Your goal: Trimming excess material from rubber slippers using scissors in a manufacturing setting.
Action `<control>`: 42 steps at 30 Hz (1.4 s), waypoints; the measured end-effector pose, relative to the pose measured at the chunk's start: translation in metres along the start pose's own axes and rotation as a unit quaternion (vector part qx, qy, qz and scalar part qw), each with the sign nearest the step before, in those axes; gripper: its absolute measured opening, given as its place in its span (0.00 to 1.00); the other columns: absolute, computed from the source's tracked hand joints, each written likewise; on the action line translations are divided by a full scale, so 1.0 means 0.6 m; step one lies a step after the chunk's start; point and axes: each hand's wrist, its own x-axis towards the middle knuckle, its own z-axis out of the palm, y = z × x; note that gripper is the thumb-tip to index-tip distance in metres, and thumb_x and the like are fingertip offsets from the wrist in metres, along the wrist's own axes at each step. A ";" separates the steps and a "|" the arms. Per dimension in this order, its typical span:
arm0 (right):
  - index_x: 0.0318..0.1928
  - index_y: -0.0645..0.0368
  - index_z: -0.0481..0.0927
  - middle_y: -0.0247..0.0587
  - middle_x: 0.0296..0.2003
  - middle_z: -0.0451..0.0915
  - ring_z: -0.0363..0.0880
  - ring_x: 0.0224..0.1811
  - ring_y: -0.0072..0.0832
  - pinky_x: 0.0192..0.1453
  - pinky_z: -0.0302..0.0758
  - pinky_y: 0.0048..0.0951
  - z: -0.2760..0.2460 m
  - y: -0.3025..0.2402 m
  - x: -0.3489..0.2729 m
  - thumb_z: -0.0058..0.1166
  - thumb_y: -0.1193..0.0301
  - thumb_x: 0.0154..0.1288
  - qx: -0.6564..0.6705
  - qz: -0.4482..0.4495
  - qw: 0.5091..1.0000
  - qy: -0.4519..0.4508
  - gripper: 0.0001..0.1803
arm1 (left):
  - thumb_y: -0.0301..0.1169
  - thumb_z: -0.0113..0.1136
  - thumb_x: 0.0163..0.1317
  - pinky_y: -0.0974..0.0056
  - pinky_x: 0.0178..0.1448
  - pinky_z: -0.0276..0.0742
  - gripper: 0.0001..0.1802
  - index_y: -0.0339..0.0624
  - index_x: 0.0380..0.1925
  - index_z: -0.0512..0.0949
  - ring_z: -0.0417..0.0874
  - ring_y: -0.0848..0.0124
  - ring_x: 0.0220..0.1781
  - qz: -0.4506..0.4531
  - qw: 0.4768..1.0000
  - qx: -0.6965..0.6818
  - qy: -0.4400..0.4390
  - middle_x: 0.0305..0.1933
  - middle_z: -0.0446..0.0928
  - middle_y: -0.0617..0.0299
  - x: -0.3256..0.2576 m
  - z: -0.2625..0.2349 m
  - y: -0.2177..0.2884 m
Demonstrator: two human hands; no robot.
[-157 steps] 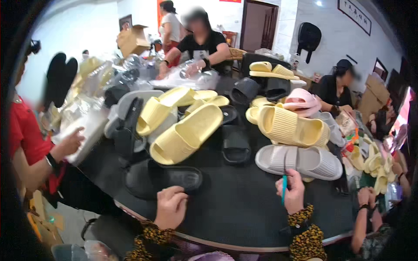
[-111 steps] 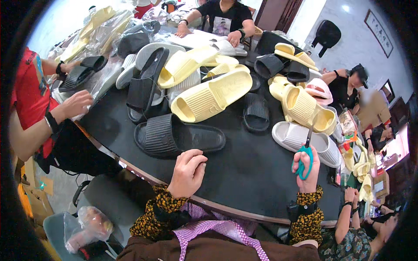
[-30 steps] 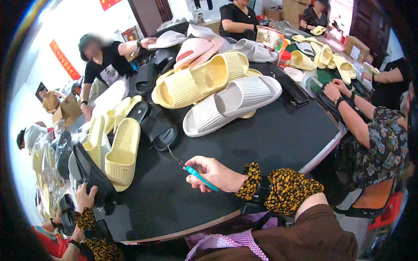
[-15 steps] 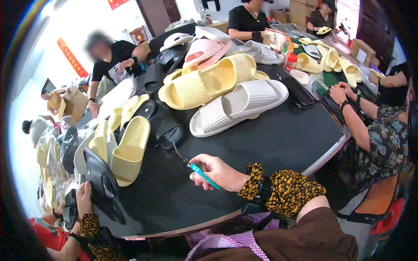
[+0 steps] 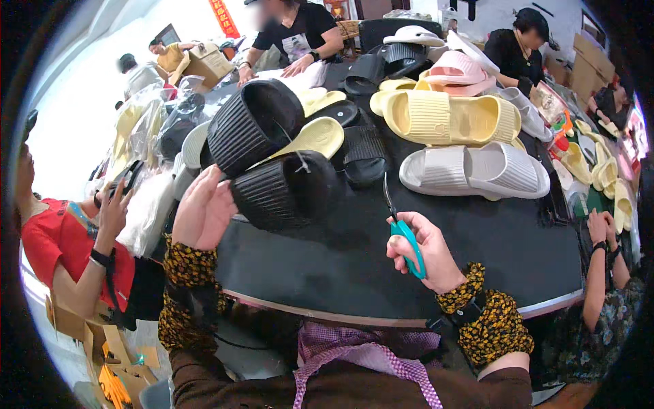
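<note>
My left hand (image 5: 202,208) is closed at the near left edge of a pair of black ribbed slide slippers, an upper slipper (image 5: 235,136) and a lower slipper (image 5: 269,198), raised at the table's left. A thin cord with a pale end (image 5: 302,161) runs between the two; how my fingers grip behind them is partly hidden. In my right hand (image 5: 432,252) are teal-handled scissors (image 5: 407,245), their dark blades pointing away from me. Beyond the blades lies another black slipper (image 5: 364,153) on the table.
White slippers (image 5: 470,170) and yellow slippers (image 5: 449,117) are stacked at the centre right, with pink slippers (image 5: 458,68) behind. A yellow slipper (image 5: 317,138) lies past the raised pair. Bagged slippers (image 5: 139,123) are heaped at far left. A person in red (image 5: 75,245) is close at left; others work around the table.
The view has swung left. My left hand has come up with black slippers, now seen as a corded pair over the table. The scissors stay in my right hand, blades now showing clearly.
</note>
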 end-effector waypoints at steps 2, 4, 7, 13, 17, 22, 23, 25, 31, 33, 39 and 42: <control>0.52 0.63 0.66 0.37 0.27 0.75 0.73 0.22 0.17 0.24 0.71 0.17 0.002 0.000 0.001 0.54 0.72 0.61 -0.008 -0.026 1.000 -0.009 0.19 | 0.33 0.46 0.68 0.66 0.37 0.72 0.13 0.41 0.50 0.69 0.76 0.72 0.35 -0.045 0.996 -0.046 -0.059 0.36 0.75 0.64 -0.005 -0.013 -0.021; 0.53 0.62 0.65 0.35 0.29 0.75 0.74 0.27 0.18 0.27 0.71 0.18 -0.001 0.015 0.004 0.55 0.74 0.61 0.008 -0.087 0.996 -0.017 0.22 | 0.33 0.47 0.68 0.67 0.36 0.71 0.14 0.42 0.51 0.69 0.76 0.73 0.36 -0.063 0.993 -0.062 -0.074 0.36 0.75 0.64 -0.009 0.001 -0.045; 0.54 0.61 0.64 0.34 0.30 0.74 0.72 0.32 0.15 0.37 0.71 0.18 0.001 0.010 -0.002 0.59 0.77 0.56 -0.052 -0.135 0.989 -0.011 0.26 | 0.33 0.47 0.67 0.64 0.43 0.72 0.19 0.41 0.56 0.65 0.76 0.69 0.45 -0.084 0.989 -0.081 -0.088 0.45 0.74 0.60 -0.022 0.023 -0.068; 0.54 0.59 0.65 0.38 0.36 0.75 0.75 0.36 0.22 0.44 0.73 0.25 -0.003 0.023 0.000 0.64 0.70 0.52 -0.248 -0.234 0.940 -0.016 0.30 | 0.35 0.45 0.67 0.53 0.56 0.69 0.17 0.46 0.55 0.64 0.69 0.52 0.58 -0.059 0.981 -0.133 -0.130 0.58 0.67 0.40 -0.035 0.065 -0.107; 0.52 0.61 0.65 0.37 0.34 0.72 0.70 0.35 0.19 0.43 0.71 0.25 0.001 0.016 -0.002 0.63 0.74 0.52 -0.261 -0.151 0.953 -0.003 0.28 | 0.35 0.47 0.65 0.51 0.58 0.66 0.19 0.45 0.55 0.63 0.67 0.52 0.61 -0.033 0.987 -0.109 -0.116 0.61 0.63 0.37 -0.037 0.078 -0.117; 0.52 0.61 0.66 0.48 0.30 0.77 0.78 0.29 0.34 0.33 0.75 0.33 -0.008 0.019 0.002 0.63 0.69 0.52 -0.310 -0.180 0.932 0.047 0.28 | 0.32 0.44 0.64 0.49 0.64 0.61 0.30 0.36 0.65 0.51 0.64 0.49 0.64 -0.012 0.989 -0.110 -0.100 0.62 0.61 0.41 -0.039 0.067 -0.124; 0.52 0.61 0.66 0.48 0.30 0.77 0.78 0.29 0.34 0.33 0.75 0.33 -0.008 0.020 0.003 0.63 0.69 0.52 -0.309 -0.178 0.933 0.047 0.28 | 0.31 0.44 0.64 0.48 0.64 0.61 0.31 0.35 0.66 0.50 0.64 0.49 0.64 -0.001 0.989 -0.108 -0.103 0.62 0.61 0.40 -0.041 0.067 -0.124; 0.51 0.61 0.66 0.49 0.28 0.77 0.79 0.29 0.36 0.33 0.75 0.34 -0.009 0.022 0.005 0.63 0.68 0.52 -0.327 -0.193 0.924 0.052 0.27 | 0.31 0.44 0.63 0.49 0.63 0.62 0.32 0.35 0.66 0.49 0.65 0.49 0.63 -0.009 0.991 -0.100 -0.088 0.61 0.61 0.39 -0.044 0.075 -0.124; 0.50 0.60 0.67 0.49 0.25 0.77 0.80 0.29 0.41 0.33 0.75 0.38 -0.014 0.025 0.007 0.61 0.69 0.53 -0.343 -0.232 0.908 0.066 0.25 | 0.27 0.44 0.61 0.50 0.59 0.65 0.31 0.35 0.65 0.52 0.69 0.51 0.59 -0.011 0.991 -0.109 -0.073 0.55 0.68 0.41 -0.053 0.084 -0.144; 0.49 0.60 0.67 0.50 0.25 0.77 0.80 0.29 0.42 0.33 0.75 0.39 -0.012 0.020 0.007 0.61 0.69 0.54 -0.350 -0.224 0.907 0.062 0.24 | 0.25 0.44 0.60 0.51 0.58 0.66 0.30 0.36 0.64 0.55 0.72 0.54 0.55 -0.010 0.993 -0.097 -0.064 0.53 0.70 0.45 -0.057 0.080 -0.146; 0.49 0.60 0.67 0.50 0.26 0.77 0.80 0.28 0.40 0.33 0.74 0.36 -0.011 0.019 0.005 0.60 0.71 0.55 -0.321 -0.232 0.917 0.049 0.22 | 0.22 0.46 0.61 0.55 0.56 0.69 0.28 0.35 0.63 0.58 0.73 0.59 0.53 0.004 0.992 -0.087 -0.088 0.51 0.72 0.49 -0.058 0.082 -0.156; 0.49 0.60 0.68 0.49 0.26 0.76 0.80 0.27 0.36 0.32 0.74 0.33 -0.009 0.015 0.007 0.61 0.71 0.55 -0.279 -0.235 0.928 0.071 0.22 | 0.21 0.46 0.61 0.58 0.55 0.69 0.27 0.36 0.62 0.59 0.73 0.64 0.51 -0.013 0.995 -0.063 -0.075 0.52 0.71 0.51 -0.063 0.090 -0.157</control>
